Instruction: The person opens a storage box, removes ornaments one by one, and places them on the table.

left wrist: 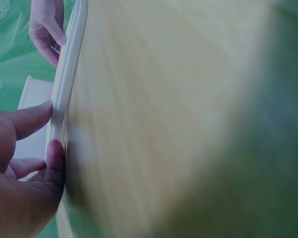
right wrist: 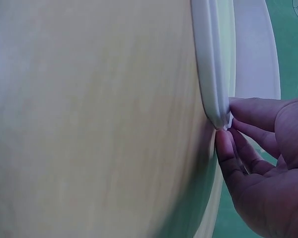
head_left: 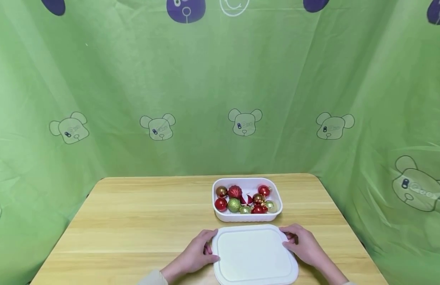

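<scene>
While both hands engage the lid, the head view gives the general layout. The lid is white, shaped as a rounded rectangle, and sits top face up over the near part of the wooden table. The left hand grips its left edge: one fingertip is at the far left corner, the thumb lower on the same edge, with a gap between the two. The right hand grips the right edge close to the far right corner, its fingers and thumb nearer together. Just beyond the lid stands the box, white, upright and open at the top. It contains red, green and gold baubles, gathered mostly toward the front wall. A green cloth printed with bear heads hangs behind the table.

In the left wrist view, the lid is seen edge-on. The left hand's digits are clamped on its rim, one against the upper face and one at the edge. The right hand appears at the far end of the lid.

In the right wrist view, the right hand's digits pinch the lid at a rounded corner. Part of the box wall shows behind. Contact between lid and table cannot be determined.
</scene>
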A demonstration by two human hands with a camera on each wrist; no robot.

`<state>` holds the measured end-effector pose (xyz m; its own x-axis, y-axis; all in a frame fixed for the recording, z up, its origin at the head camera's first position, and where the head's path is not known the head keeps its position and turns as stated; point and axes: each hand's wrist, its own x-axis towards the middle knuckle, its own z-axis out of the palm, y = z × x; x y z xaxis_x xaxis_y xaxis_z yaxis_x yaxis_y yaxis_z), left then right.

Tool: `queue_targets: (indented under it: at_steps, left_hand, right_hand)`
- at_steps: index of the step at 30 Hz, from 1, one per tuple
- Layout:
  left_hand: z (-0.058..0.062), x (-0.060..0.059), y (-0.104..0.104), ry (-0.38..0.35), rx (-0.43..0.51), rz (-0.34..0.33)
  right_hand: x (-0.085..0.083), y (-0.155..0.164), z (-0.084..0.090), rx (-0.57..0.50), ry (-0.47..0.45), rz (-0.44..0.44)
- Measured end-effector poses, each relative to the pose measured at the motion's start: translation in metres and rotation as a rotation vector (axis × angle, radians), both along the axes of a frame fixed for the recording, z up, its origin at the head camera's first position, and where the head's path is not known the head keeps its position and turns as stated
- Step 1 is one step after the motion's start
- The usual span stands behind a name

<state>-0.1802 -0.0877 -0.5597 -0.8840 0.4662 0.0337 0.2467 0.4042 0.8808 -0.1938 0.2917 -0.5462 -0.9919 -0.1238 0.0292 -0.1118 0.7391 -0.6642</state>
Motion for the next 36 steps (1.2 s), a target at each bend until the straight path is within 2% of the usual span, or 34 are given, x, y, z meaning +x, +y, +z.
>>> queue_targets:
  at_steps: [11,20,31,36]
  left_hand:
    - [-0.0023,-0.0047,0.0029,0.022,-0.014,0.008]
    - [-0.0015,-0.0025,0.0028,0.019,-0.034,0.013]
    - [-0.0008,-0.0028,0.0012,0.021,-0.063,-0.011]
    - [0.0005,-0.0041,0.0001,0.000,-0.038,0.007]
  right_hand:
    - [-0.0034,-0.0002,0.0022,0.018,0.000,-0.004]
    - [-0.0028,-0.0007,0.0050,0.008,-0.006,-0.003]
    - [-0.0033,0.0003,0.0030,-0.002,-0.002,-0.017]
    - [-0.0077,0.0054,0.0019,-0.011,0.041,-0.030]
